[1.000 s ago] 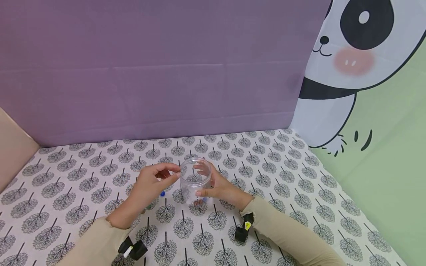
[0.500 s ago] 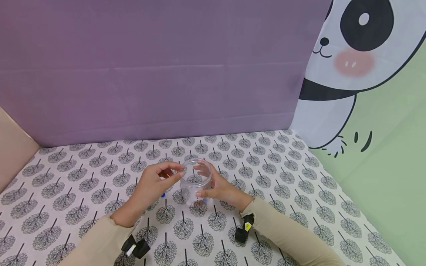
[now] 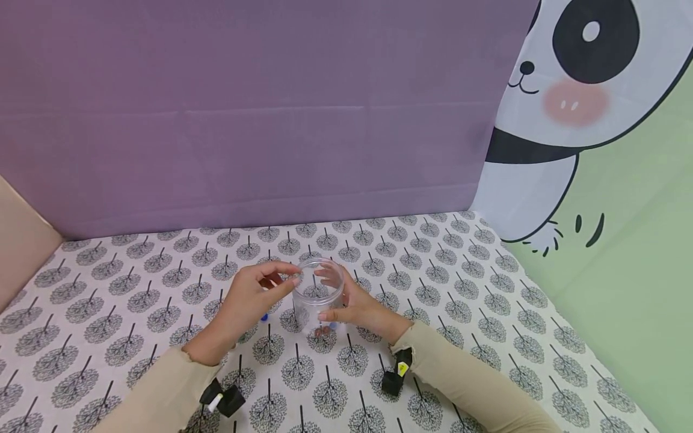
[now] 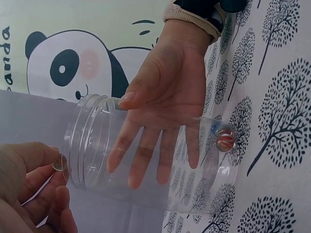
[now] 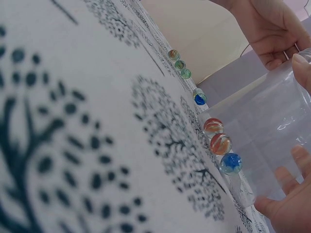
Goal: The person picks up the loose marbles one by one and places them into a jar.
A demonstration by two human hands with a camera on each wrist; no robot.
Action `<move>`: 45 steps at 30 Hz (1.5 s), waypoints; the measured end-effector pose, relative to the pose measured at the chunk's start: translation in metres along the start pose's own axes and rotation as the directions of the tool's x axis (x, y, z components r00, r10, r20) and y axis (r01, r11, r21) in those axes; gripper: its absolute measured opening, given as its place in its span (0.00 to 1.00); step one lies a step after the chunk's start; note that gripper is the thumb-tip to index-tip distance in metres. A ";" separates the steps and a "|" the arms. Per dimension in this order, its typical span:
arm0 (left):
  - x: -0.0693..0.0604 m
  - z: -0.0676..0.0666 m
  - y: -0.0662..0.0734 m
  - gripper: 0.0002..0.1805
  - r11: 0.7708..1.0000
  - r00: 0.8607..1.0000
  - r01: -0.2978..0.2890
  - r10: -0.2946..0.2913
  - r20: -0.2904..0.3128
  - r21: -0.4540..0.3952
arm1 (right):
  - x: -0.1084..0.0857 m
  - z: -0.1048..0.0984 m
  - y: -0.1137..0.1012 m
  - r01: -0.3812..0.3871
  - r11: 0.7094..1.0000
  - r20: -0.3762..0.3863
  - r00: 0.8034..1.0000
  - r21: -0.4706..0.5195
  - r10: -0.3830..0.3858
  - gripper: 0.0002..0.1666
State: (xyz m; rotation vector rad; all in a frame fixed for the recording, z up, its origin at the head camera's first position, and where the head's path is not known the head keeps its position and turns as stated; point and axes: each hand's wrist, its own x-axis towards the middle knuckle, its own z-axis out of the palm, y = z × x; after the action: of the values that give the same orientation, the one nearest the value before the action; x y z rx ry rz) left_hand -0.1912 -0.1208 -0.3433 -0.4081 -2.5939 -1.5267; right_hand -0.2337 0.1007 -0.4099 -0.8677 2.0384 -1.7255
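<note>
A clear plastic jar stands upright on the patterned cloth. My right hand holds it from the side, thumb in front and fingers behind. Over the left part of the rim, my left hand pinches a small pale-green glass marble between thumb and fingertips. Inside the jar, at its bottom, lie a red-and-white swirled marble, another reddish marble and a blue marble. In the head view the pinched marble is hidden by the fingers.
Left of the jar, a blue marble lies on the cloth. Farther left are several greenish marbles, mostly hidden by the left arm in the head view. A purple backdrop rises behind, and a panda-print wall stands at right.
My left hand has shifted slightly right, its fingertips now over the jar's rim, still pinching the marble. The right hand and jar have stayed in place.
</note>
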 end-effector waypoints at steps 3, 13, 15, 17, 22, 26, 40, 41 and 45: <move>0.002 0.001 -0.002 0.13 1.000 1.000 -0.016 0.016 0.001 0.007 | 0.001 0.000 0.000 0.001 1.000 0.000 1.000 0.002 -0.001 0.58; 0.006 0.001 -0.005 0.10 0.998 0.998 -0.059 0.059 0.000 0.018 | 0.002 0.000 -0.002 -0.009 1.000 0.000 1.000 0.017 0.009 0.57; 0.007 0.002 -0.006 0.10 0.998 0.998 -0.062 0.062 0.000 0.018 | 0.002 -0.001 -0.002 -0.008 1.000 0.000 1.000 0.011 0.008 0.58; 0.008 0.002 -0.005 0.10 0.998 0.998 -0.065 0.065 0.001 0.019 | 0.002 -0.001 -0.002 -0.008 1.000 -0.002 1.000 0.000 0.008 0.58; 0.007 0.001 -0.005 0.10 0.998 0.998 -0.063 0.063 0.005 0.013 | 0.001 -0.001 -0.003 -0.001 1.000 0.001 1.000 -0.008 0.001 0.58; 0.007 0.002 -0.006 0.09 0.998 0.998 -0.055 0.055 0.005 0.006 | 0.001 -0.001 -0.003 -0.005 1.000 0.000 1.000 -0.005 0.005 0.58; 0.001 0.001 -0.006 0.11 0.999 0.998 -0.047 0.046 -0.042 -0.014 | 0.000 0.001 -0.003 -0.032 0.999 -0.015 0.999 0.010 0.032 0.57; 0.000 0.000 -0.007 0.11 0.999 0.998 -0.041 0.041 -0.047 -0.012 | 0.000 0.001 -0.004 -0.035 0.999 -0.017 0.999 0.013 0.036 0.57; -0.002 -0.004 -0.010 0.12 1.000 0.999 -0.023 0.022 -0.049 -0.015 | -0.001 0.001 -0.004 -0.053 0.998 -0.028 0.998 0.021 0.053 0.56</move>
State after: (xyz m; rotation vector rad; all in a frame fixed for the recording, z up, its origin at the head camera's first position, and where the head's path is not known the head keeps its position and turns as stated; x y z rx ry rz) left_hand -0.1922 -0.1289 -0.3501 -0.3953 -2.5332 -1.5310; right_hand -0.2315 0.0999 -0.4069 -0.7798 2.0393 -1.7369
